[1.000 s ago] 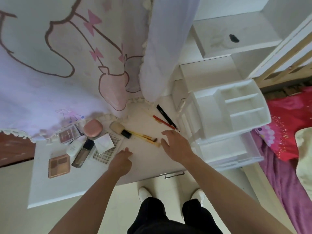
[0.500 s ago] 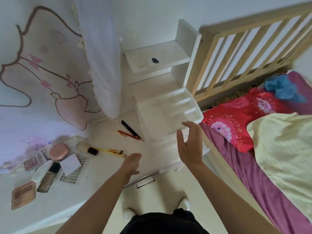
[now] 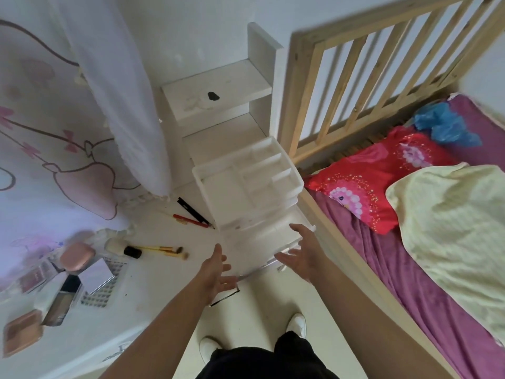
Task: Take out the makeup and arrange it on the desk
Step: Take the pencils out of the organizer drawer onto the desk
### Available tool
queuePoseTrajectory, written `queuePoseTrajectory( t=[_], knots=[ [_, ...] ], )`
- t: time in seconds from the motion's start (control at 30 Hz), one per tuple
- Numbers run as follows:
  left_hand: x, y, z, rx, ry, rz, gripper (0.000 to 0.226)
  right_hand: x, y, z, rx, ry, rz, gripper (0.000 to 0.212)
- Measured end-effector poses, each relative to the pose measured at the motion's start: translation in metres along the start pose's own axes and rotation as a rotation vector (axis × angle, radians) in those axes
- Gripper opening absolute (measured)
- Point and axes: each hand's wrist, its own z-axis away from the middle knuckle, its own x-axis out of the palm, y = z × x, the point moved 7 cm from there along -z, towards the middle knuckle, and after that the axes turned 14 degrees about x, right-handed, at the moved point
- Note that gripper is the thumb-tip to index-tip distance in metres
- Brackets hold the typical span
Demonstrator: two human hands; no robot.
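— What is counted on the counter [image 3: 153,272]?

— Two pencils are seen at centre frame, one black pencil [image 3: 193,212] and one red pencil [image 3: 190,221]. Three brushes are counted: one large powder brush [image 3: 123,248] and two thin yellow-handled brushes [image 3: 164,250]. At lower left, one round pink compact [image 3: 76,255], one foundation bottle [image 3: 62,300] and one tan palette [image 3: 22,331] are found.

— And the rest?

— One white drawer organiser [image 3: 246,187] is counted, and two open hands, the left hand [image 3: 216,272] and the right hand [image 3: 302,253]. On the bed [image 3: 437,310], one red pillow [image 3: 377,173] is seen.

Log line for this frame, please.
left hand: open, empty | right hand: open, empty, by organizer | makeup on desk: brushes, pencils, compact
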Motion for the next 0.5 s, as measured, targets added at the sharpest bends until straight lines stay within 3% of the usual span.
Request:
queuePoseTrajectory(
  t=[0.13,0.33,0.4,0.5],
  knots=[
    [-0.002,0.005,-0.003,-0.008,0.044,0.072,0.068,0.016,-0.006,-0.012,0.000,-0.054,-0.104,0.072],
    [-0.002,0.029,-0.005,0.047,0.048,0.151,0.075,0.056,-0.023,-0.024,-0.044,-0.073,-0.043,0.058],
    [-0.002,0.036,-0.008,0.073,0.033,0.155,0.079,0.066,-0.028,-0.026,-0.051,-0.116,-0.069,0.047],
    [-0.001,0.041,-0.014,0.096,0.004,0.121,0.079,0.062,-0.025,-0.028,-0.082,-0.078,-0.044,0.008]
  ],
)
